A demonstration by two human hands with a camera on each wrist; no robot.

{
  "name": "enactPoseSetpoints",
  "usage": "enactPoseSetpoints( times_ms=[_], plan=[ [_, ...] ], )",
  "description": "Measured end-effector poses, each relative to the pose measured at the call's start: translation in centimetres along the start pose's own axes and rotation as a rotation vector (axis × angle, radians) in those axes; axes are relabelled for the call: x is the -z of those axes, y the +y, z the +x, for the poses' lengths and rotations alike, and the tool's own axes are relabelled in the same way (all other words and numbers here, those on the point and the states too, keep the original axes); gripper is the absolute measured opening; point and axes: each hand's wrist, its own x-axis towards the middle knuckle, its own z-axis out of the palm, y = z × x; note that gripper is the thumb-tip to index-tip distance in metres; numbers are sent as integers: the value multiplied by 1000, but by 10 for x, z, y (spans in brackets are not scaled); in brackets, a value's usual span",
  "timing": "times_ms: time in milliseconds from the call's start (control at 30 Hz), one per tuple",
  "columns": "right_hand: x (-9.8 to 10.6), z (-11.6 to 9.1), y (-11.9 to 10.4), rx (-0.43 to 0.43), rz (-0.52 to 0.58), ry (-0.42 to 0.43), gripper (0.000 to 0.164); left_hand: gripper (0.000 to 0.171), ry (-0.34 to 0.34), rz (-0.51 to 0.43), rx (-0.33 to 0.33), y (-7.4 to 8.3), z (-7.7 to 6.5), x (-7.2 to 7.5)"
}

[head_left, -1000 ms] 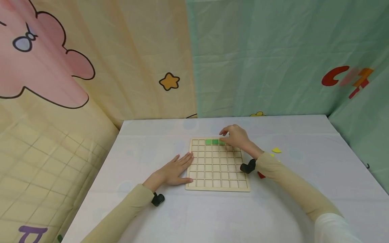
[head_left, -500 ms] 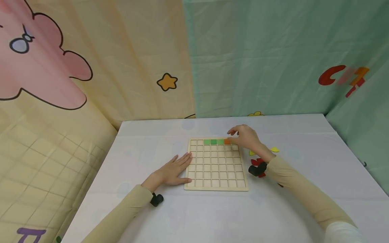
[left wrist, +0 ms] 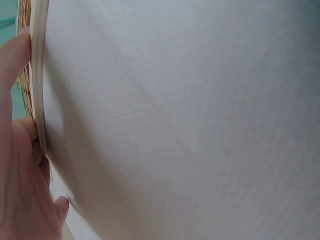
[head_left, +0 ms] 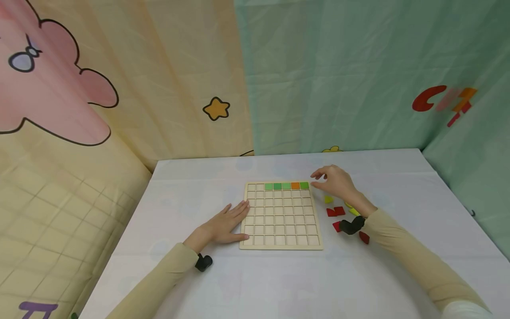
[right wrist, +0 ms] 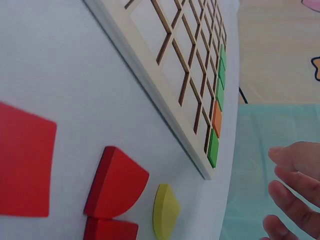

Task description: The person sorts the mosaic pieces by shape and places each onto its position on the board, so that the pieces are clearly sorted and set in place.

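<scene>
A pale wooden grid board lies on the white table. In its far row sit several green tiles and one orange tile, which the right wrist view shows set into the cells, a green one in the corner. My left hand lies flat at the board's left side, fingertips and thumb on its edge. Just off the far right corner is my right hand, fingers loosely bent and thumb apart. In the right wrist view nothing shows between those fingers.
Right of the board lie several loose red pieces and yellow pieces, some with a curved side. My right forearm passes over the table just beyond them. A printed curtain hangs behind the table's far edge.
My right hand has moved right along the far row and off the board, uncovering the orange tile and the green corner tile. My left hand stays on the left edge.
</scene>
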Motion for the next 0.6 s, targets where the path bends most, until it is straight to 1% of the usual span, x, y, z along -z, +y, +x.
enactPoseSetpoints(
  times_ms=[267,400,600],
  plan=[
    [9,-11,20,-42,-21,-38,28,91,13,22,2,-3,2,-3],
    [12,-19,31,-39,-33,-46,29,91,15,25,-4,-3,2,-3],
    [17,-36,39,-39,-47,-64,29,91,16,14,-7,-2,1,-3]
  ],
)
